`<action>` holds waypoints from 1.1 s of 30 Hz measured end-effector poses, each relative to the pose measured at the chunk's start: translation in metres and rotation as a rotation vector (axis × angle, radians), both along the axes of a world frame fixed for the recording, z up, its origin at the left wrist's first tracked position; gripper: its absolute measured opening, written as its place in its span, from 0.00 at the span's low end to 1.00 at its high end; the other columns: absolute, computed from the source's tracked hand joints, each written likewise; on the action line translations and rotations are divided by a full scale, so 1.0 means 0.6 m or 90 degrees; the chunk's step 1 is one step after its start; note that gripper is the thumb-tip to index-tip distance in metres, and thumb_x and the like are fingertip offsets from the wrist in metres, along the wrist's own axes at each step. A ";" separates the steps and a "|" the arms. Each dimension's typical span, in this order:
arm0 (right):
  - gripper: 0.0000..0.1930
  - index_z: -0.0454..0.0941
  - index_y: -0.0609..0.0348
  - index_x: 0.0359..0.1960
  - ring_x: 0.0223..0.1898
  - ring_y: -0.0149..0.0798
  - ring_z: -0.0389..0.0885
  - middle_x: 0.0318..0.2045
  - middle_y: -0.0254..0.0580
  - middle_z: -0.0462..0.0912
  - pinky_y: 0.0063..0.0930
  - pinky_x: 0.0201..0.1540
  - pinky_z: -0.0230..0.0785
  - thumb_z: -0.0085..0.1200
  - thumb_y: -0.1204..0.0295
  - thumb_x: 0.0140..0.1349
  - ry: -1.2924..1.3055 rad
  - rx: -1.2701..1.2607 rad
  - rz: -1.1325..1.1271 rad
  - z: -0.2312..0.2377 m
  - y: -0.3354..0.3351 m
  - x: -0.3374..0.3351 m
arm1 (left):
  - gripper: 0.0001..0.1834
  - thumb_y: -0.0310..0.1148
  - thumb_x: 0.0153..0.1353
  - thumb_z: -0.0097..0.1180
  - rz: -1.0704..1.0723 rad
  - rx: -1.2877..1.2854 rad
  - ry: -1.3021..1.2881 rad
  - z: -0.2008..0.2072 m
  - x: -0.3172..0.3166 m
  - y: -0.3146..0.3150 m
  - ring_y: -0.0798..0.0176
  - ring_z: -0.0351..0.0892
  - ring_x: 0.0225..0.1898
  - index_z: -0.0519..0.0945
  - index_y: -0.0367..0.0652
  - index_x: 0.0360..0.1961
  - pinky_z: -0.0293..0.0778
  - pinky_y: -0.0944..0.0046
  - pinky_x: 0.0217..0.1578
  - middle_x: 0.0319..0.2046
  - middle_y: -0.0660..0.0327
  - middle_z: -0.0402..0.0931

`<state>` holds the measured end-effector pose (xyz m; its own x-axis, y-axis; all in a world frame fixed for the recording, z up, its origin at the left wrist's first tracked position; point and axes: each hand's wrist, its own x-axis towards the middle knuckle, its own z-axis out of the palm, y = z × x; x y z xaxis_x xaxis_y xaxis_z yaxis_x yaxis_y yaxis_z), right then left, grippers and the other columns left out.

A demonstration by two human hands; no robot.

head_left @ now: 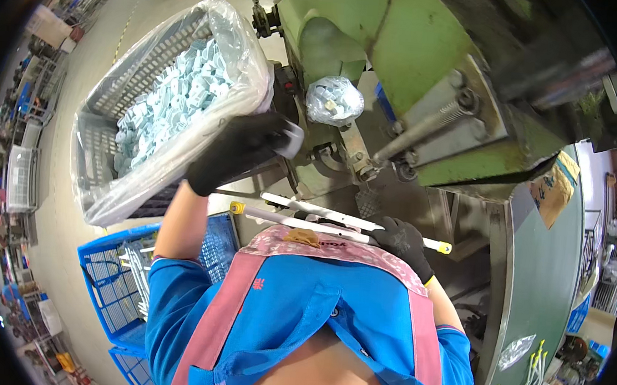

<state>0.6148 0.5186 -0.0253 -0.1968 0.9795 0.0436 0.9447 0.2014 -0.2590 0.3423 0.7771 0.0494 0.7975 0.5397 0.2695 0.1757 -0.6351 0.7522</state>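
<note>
The blue shirt and pink apron of the person at work come nearest, and just beyond the apron's top edge are both black-gloved hands. The right hand is closed around two white bars near their right ends; they run crosswise before the chest, nearly side by side, their yellow-tipped left ends reaching out past the grip. The left hand is up and away from the body, blurred, its fingers seemingly pinching a small pale piece that juts to the right. So the piece sits beyond the bars, above their free left ends and apart from them, and the left hand is the nearer one to those ends. Left of that hand stands a plastic-lined basket heaped with pale blue parts; whether the glove touches its liner, I can't tell. Ahead and to the right looms a green machine, a clear bag resting on it.
</note>
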 end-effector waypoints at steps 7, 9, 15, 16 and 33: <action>0.05 0.80 0.44 0.24 0.33 0.41 0.78 0.32 0.35 0.76 0.37 0.30 0.70 0.58 0.61 0.50 -0.001 0.020 0.075 -0.012 -0.021 0.121 | 0.22 0.38 0.56 0.64 0.049 -0.006 -0.104 -0.054 0.188 -0.107 0.56 0.79 0.38 0.75 0.38 0.48 0.74 0.62 0.39 0.39 0.51 0.78; 0.05 0.80 0.45 0.25 0.34 0.40 0.78 0.32 0.35 0.76 0.37 0.31 0.71 0.58 0.61 0.50 0.000 0.037 0.087 -0.018 -0.032 0.152 | 0.24 0.40 0.55 0.65 0.096 0.041 -0.124 -0.072 0.216 -0.132 0.53 0.79 0.42 0.75 0.39 0.49 0.73 0.59 0.43 0.42 0.51 0.78; 0.06 0.82 0.47 0.28 0.35 0.41 0.79 0.32 0.36 0.75 0.37 0.32 0.71 0.57 0.63 0.50 -0.052 0.020 0.143 -0.026 -0.041 0.224 | 0.21 0.43 0.54 0.65 0.208 0.163 -0.051 -0.121 0.254 -0.167 0.53 0.79 0.40 0.79 0.43 0.44 0.75 0.56 0.40 0.40 0.56 0.79; 0.07 0.82 0.47 0.29 0.35 0.41 0.79 0.32 0.36 0.75 0.37 0.33 0.71 0.57 0.63 0.50 -0.075 0.009 0.153 -0.023 -0.041 0.232 | 0.21 0.43 0.54 0.65 0.220 0.234 -0.039 -0.130 0.255 -0.173 0.52 0.79 0.39 0.79 0.43 0.45 0.75 0.55 0.40 0.39 0.55 0.79; 0.08 0.82 0.46 0.27 0.38 0.45 0.80 0.35 0.38 0.79 0.37 0.32 0.72 0.63 0.64 0.44 0.039 0.084 0.269 0.043 0.065 0.249 | 0.22 0.37 0.55 0.66 0.378 -0.281 0.271 -0.124 0.055 -0.268 0.74 0.73 0.23 0.78 0.38 0.49 0.73 0.69 0.27 0.30 0.61 0.82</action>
